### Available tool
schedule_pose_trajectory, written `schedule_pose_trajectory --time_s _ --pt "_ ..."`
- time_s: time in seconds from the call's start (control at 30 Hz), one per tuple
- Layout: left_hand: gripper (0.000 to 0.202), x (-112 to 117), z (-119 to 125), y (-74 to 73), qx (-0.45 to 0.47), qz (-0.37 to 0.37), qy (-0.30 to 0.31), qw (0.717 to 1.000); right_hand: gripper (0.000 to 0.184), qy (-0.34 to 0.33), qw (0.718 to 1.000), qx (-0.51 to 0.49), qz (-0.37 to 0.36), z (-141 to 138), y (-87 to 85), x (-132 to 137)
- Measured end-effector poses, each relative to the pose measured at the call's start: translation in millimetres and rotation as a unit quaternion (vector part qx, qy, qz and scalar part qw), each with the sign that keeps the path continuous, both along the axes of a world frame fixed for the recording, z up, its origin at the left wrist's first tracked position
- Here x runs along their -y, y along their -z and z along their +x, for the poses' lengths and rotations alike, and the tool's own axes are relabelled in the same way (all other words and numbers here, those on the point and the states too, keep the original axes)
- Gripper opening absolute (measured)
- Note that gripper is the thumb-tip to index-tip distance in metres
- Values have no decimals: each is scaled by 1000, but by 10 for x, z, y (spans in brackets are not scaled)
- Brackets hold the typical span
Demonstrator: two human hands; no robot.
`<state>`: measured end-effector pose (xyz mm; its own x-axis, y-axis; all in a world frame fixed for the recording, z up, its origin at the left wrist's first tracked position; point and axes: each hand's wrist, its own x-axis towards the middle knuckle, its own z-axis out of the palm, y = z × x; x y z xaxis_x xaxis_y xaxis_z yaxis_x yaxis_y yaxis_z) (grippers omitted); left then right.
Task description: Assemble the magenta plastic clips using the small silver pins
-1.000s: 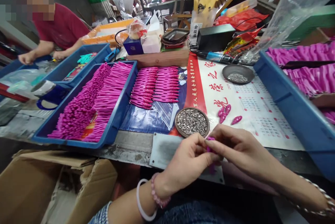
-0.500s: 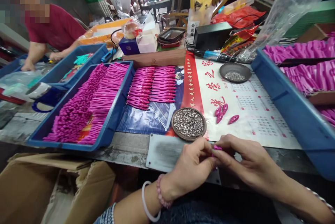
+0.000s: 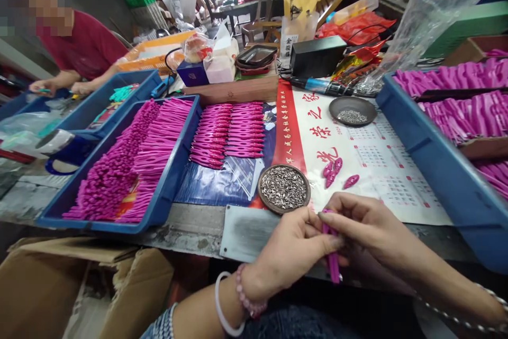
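Note:
Between my hands is a slim magenta plastic piece [image 3: 333, 267], its lower end pointing down toward me. My left hand [image 3: 291, 252] is closed around its middle, thumb on top. My right hand [image 3: 365, 225] pinches at its upper end, where the fingers hide the detail. Just beyond the hands sits a round bowl [image 3: 262, 199] full of small metal pins [image 3: 284, 185]. Several small magenta oval pieces [image 3: 332, 170] lie on the calendar sheet [image 3: 397, 191] to its right. Two neat rows of magenta pieces with darker tips [image 3: 226, 133] rest on the blue printed sheet.
A blue tray [image 3: 169, 191] of magenta sticks stands left; another blue tray [image 3: 432, 170] of magenta pieces borders the right. A dark dish [image 3: 335, 111] holds small metal bits. A grey metal plate [image 3: 246, 236] lies at the table edge. Across the table sits another person [image 3: 91, 45].
The magenta piece, mostly hidden between my fingers before, now shows its length pointing downward. My right hand has shifted slightly up. The other person's hand has lifted, holding something small and green.

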<state>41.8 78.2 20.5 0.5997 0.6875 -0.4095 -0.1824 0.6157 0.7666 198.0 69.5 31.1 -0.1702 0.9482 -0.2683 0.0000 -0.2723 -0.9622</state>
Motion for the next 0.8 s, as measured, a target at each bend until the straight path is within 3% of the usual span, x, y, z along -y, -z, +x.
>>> schedule_pose_trajectory --time_s 0.1,0.23,0.5,0.8 --pt "31 -38 22 -34 10 -78 20 997 34 30 982 -141 -125 -16 35 -26" --pt "23 -48 16 -62 29 -113 29 993 33 23 959 -209 -189 -3 113 -50" --pt "16 -7 -6 -76 46 -139 -7 989 30 1 942 -263 -208 -11 229 -56" --pt "26 58 -12 -31 94 -171 -57 979 33 50 934 -271 -227 -87 254 -44"
